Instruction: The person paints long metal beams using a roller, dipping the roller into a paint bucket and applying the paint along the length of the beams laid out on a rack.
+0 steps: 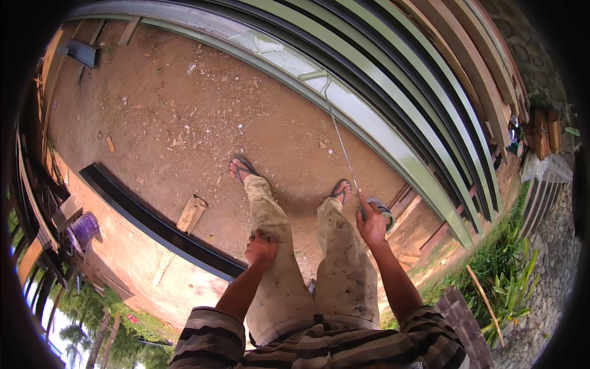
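Partly behind the right hand [372, 226] stands a can [386, 213], contents unclear.

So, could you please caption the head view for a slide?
Right hand holds a green long-handled paint roller over a pale green metal beam, left hand on a stained beige trouser leg.

One left hand [261, 249], one right hand [372, 226], two sandals [246, 164], one paint roller [313, 75], one can [384, 212], one purple spool [84, 230], one black beam [160, 219] on the ground [203, 98]; several green beams [452, 226], too overlapped to count.
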The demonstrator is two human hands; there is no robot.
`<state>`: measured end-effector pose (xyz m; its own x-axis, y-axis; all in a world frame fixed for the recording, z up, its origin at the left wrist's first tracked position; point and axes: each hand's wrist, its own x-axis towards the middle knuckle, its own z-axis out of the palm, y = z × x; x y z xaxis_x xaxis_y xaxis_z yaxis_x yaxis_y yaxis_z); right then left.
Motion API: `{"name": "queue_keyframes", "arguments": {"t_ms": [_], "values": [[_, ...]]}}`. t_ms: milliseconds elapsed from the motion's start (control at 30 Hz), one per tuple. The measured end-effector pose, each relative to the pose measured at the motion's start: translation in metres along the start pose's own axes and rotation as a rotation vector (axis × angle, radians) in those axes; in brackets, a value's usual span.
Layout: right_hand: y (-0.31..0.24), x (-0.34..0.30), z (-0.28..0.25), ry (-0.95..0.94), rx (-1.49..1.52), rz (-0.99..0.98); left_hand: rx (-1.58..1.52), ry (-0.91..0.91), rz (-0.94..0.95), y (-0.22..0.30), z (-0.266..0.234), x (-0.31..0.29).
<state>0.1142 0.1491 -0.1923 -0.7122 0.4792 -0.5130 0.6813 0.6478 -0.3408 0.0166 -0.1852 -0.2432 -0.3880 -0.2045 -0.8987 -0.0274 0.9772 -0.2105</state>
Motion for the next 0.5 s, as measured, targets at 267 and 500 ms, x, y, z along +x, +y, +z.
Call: {"name": "queue_keyframes", "arguments": {"t_ms": [267, 500], "values": [[-0.128, 0.105, 0.028, 0.004, -0.008, -0.067, -0.047, 0.028, 0.046, -0.030, -0.044, 0.027], [-0.243, 0.179, 0.053, 0.109, 0.050, -0.132, -0.123, -0.013, 0.099, -0.077, -0.120, 0.062]]}}
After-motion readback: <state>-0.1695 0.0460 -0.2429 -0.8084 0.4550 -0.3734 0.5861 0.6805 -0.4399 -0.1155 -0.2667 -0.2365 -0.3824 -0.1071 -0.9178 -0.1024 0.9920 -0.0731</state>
